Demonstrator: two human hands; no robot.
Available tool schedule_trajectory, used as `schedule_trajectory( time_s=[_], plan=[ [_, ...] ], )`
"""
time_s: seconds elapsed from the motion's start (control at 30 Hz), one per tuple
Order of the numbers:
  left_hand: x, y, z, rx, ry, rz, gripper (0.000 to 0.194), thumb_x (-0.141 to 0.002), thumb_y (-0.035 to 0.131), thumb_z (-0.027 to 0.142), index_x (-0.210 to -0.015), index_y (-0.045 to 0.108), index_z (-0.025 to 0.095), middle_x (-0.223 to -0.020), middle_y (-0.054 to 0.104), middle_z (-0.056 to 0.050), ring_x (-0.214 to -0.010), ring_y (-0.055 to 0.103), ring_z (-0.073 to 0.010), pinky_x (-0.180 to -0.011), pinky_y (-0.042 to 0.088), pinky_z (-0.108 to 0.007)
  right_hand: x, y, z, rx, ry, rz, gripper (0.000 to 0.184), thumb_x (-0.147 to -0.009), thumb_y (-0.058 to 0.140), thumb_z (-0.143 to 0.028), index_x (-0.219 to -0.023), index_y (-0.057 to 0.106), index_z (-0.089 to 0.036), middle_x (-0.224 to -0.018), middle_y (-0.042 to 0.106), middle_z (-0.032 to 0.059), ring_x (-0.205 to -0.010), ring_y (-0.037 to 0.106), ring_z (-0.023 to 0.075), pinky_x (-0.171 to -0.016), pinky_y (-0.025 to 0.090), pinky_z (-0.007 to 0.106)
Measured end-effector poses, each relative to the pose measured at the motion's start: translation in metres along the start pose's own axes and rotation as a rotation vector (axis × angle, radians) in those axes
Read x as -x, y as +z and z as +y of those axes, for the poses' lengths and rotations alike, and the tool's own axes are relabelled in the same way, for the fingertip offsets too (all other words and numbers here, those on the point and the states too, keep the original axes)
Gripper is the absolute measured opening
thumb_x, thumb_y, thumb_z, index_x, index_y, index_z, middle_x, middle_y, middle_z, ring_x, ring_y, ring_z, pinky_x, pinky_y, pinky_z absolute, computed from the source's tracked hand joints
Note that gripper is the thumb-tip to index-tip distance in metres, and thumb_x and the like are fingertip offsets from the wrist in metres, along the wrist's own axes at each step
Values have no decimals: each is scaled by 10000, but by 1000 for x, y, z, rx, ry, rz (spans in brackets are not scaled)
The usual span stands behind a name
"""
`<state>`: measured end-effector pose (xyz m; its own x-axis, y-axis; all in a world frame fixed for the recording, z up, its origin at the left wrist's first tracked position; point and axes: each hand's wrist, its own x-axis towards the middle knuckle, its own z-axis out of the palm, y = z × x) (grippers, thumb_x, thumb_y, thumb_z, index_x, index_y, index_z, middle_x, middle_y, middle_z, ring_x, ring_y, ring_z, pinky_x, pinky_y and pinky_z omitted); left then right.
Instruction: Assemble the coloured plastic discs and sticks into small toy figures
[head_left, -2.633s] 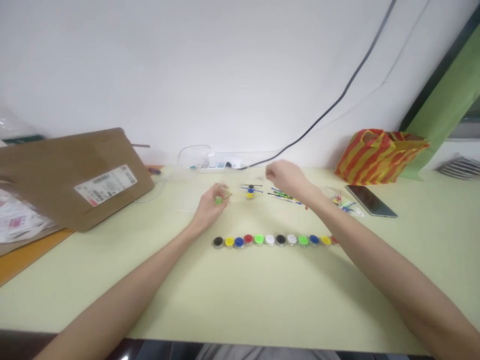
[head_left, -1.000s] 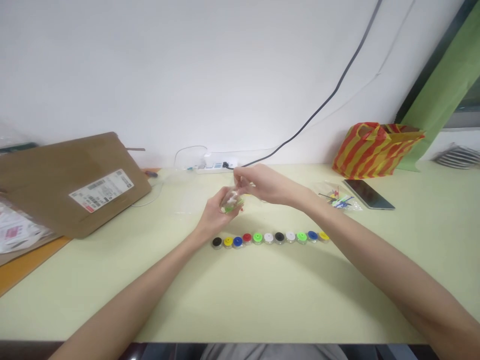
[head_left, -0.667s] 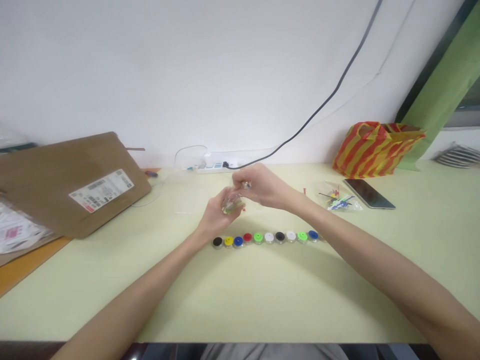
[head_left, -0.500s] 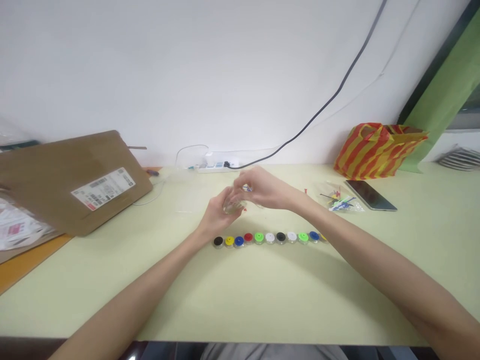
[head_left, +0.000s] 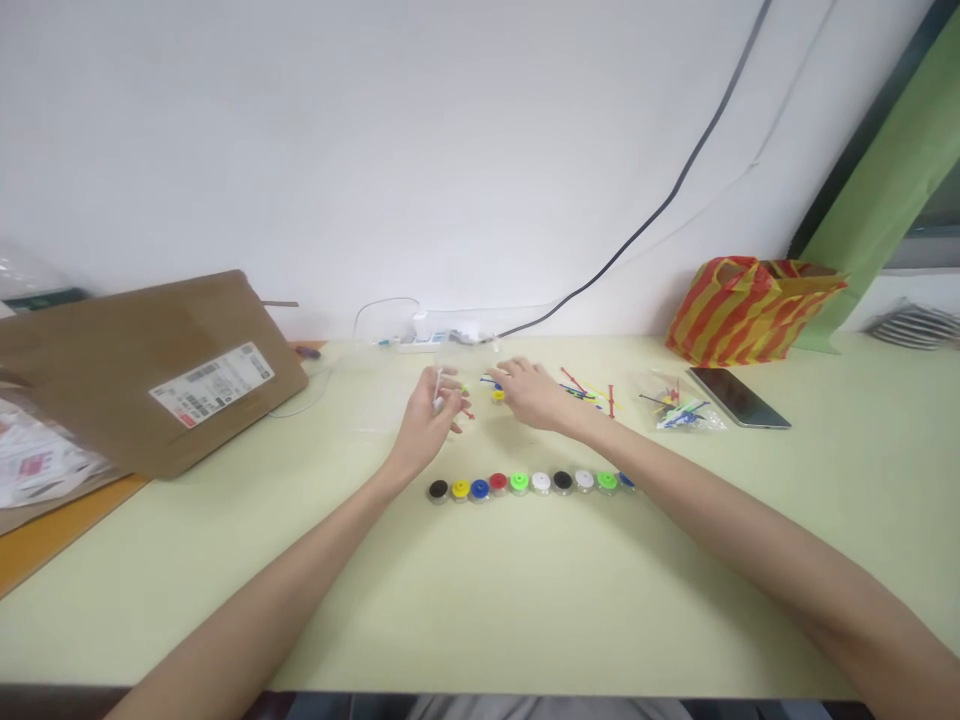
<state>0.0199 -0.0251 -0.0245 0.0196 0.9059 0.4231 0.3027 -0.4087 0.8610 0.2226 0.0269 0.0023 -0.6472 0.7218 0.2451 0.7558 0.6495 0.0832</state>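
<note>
My left hand (head_left: 426, 418) is closed around a thin white plastic stick (head_left: 439, 380) standing up between thumb and fingers. Just right of it, small green and red pieces show, partly covered by the fingers. My right hand (head_left: 531, 392) is open, its fingers stretched out low over the table beside a blue stick (head_left: 489, 381) and a small yellow piece (head_left: 498, 397). Nothing shows in its grip. Nearer to me runs a row of small round clear-sided pieces with coloured tops, among them a green one (head_left: 519, 483); my right forearm hides the row's right end.
Loose coloured sticks (head_left: 581, 392) lie beyond my right forearm. Farther right are a clear bag of sticks (head_left: 681, 405), a phone (head_left: 739, 398) and a striped bag (head_left: 754, 315). A cardboard box (head_left: 165, 375) leans at left. A power strip (head_left: 420, 344) stands by the wall.
My hands were together around a clear plastic thing; they have parted, the right moving right and down. Clear plastic now lies by the power strip, and coloured pieces show between the hands.
</note>
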Motion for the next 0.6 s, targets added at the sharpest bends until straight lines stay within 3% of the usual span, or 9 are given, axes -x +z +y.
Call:
schedule_trajectory(
  time_s=[0.07,0.2,0.43,0.6],
  plan=[
    [-3,-2,-5,46,-31,-21,415,-954,595,515,-1246,455,255,-1014,594,-35,-869,727,-208,-522,605,-252,0,13,1,27,-26,-87,459,-977,405,-88,-1414,542,-101,-1408,545,203,-1303,442,314,-1022,418,423],
    [-5,-3,-9,114,-76,-69,477,-959,584,532,-1328,420,278,-1057,577,-33,-851,716,-188,-560,633,-290,0,17,0,60,0,-100,318,-946,463,-97,-1177,677,-58,-1305,579,236,-1239,482,345,-999,431,433],
    [-5,-2,-10,71,-39,-67,544,-868,719,346,-1332,442,282,-1078,599,-26,-794,727,-172,-581,602,-268,-3,11,-3,65,13,-113,284,-947,508,-139,-1159,691,-91,-1252,637,214,-1223,538,331,-959,444,393],
    [-5,-3,-9,27,8,-54,468,-860,717,313,-1267,496,251,-954,615,2,-794,723,-179,-587,582,-262,-6,13,2,9,39,-172,229,-904,548,-121,-1037,734,-132,-1058,748,154,-993,684,273,-806,461,321]
  ],
)
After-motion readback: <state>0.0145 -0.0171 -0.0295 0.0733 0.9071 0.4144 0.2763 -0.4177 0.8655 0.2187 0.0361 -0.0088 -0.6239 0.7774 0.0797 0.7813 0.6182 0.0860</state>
